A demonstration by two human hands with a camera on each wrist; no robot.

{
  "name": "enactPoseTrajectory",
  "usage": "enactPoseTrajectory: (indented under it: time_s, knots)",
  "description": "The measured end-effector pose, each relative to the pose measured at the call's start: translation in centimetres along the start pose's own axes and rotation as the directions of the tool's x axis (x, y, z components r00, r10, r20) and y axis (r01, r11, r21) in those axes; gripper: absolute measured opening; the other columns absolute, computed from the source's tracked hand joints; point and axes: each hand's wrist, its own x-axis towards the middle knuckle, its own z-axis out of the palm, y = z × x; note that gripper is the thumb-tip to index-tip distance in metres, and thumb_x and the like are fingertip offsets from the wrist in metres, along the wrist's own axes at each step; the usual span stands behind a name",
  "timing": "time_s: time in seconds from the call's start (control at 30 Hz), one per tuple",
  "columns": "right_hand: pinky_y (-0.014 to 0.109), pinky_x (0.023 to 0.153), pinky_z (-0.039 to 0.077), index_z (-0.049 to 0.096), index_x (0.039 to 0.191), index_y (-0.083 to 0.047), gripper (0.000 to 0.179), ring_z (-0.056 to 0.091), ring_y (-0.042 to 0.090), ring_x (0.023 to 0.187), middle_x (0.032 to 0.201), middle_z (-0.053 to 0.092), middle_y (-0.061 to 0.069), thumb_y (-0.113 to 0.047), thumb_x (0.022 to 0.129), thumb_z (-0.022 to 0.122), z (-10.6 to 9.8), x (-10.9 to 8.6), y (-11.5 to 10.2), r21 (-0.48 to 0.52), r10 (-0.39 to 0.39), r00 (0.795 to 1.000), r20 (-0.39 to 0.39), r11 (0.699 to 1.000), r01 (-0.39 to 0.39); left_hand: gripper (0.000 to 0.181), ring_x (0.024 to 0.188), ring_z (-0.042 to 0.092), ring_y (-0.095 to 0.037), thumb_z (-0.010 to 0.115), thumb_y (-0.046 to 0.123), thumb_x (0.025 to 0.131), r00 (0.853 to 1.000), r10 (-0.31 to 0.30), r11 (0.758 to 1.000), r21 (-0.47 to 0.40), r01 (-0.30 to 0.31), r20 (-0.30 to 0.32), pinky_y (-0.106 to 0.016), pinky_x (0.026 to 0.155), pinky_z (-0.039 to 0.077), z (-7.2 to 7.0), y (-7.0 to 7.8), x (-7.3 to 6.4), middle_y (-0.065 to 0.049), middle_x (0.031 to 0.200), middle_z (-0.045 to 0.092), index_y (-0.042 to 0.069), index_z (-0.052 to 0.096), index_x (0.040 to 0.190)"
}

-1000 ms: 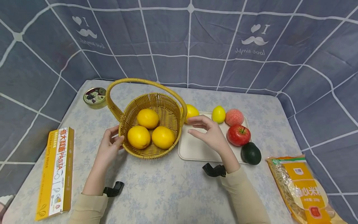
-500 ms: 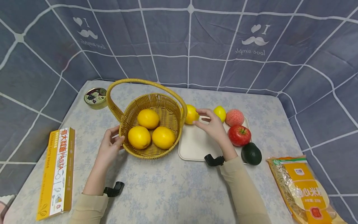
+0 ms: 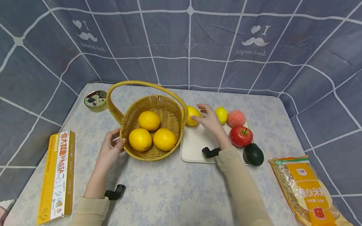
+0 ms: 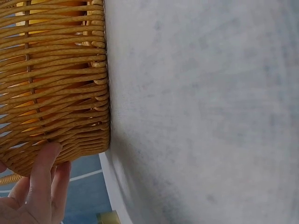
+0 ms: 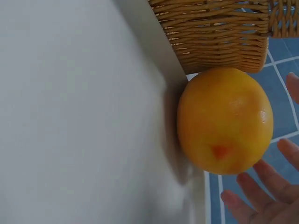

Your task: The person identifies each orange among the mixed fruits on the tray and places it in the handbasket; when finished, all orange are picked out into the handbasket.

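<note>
A gold wicker basket [image 3: 152, 158] with a tall arched handle holds several round yellow fruits [image 3: 164, 140]. At its left side my left hand [image 3: 110, 147] grips the wall, thumb at the rim; the left wrist view has the fingertips [image 4: 48, 151] against the weave. One more yellow-orange fruit [image 5: 224, 121] sits at the tray's back left corner, close beside the basket. Around its right side my right hand [image 3: 210, 121] is spread, thumb in front and fingers behind. In the right wrist view those fingers [image 5: 275, 184] reach the fruit's edge; firm contact cannot be told.
The cream tray [image 3: 195, 147] also bears a lemon [image 3: 221, 115], a peach [image 3: 236, 118], a red apple [image 3: 241, 136] and a dark avocado [image 3: 253, 154]. A pasta box [image 3: 57, 175] and a round tin [image 3: 96, 100] lie left; a pasta bag [image 3: 309, 188] lies right.
My right hand has moved forward over the tray, and its thumb now overlaps the yellow-orange fruit by the basket. The left hand and basket stay in place.
</note>
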Motion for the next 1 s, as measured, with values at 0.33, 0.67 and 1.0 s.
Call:
enactPoseTrajectory:
  time_s: [0.33,0.67,1.0]
  knots:
    - [0.046,0.113,0.037,0.043,0.147,-0.009,0.072,0.044,0.032,0.137,0.151,0.045,0.013,-0.031,0.086,0.075,1.0,0.9,0.5,-0.032,0.063,0.997,0.035,0.998,-0.062,0.056,0.132,0.046,-0.033,0.042,0.020,0.106,1.000,-0.008,1.000,0.002,0.008,-0.010,-0.011,0.077,0.049,0.1,0.1,0.0,-0.018,0.156,0.031,0.005,0.019,0.155]
    - [0.046,0.114,0.036,0.036,0.149,-0.010,0.078,0.043,0.034,0.137,0.153,0.039,0.018,-0.030,0.086,0.075,1.4,1.2,0.6,-0.026,0.122,0.990,0.077,0.992,-0.120,0.057,0.131,0.046,-0.032,0.042,0.020,0.106,1.000,-0.004,1.000,0.003,0.004,-0.012,-0.011,0.077,0.050,0.1,0.1,0.0,-0.018,0.156,0.031,0.006,0.019,0.155]
    - [0.047,0.112,0.038,0.037,0.147,-0.013,0.076,0.046,0.035,0.134,0.150,0.042,0.020,-0.031,0.084,0.075,1.5,1.3,0.7,-0.033,0.141,0.987,0.072,0.990,-0.138,0.056,0.130,0.046,-0.031,0.042,0.020,0.106,1.000,-0.010,1.000,0.009,0.010,-0.019,-0.010,0.076,0.049,0.1,0.1,0.0,-0.018,0.156,0.031,0.007,0.019,0.156]
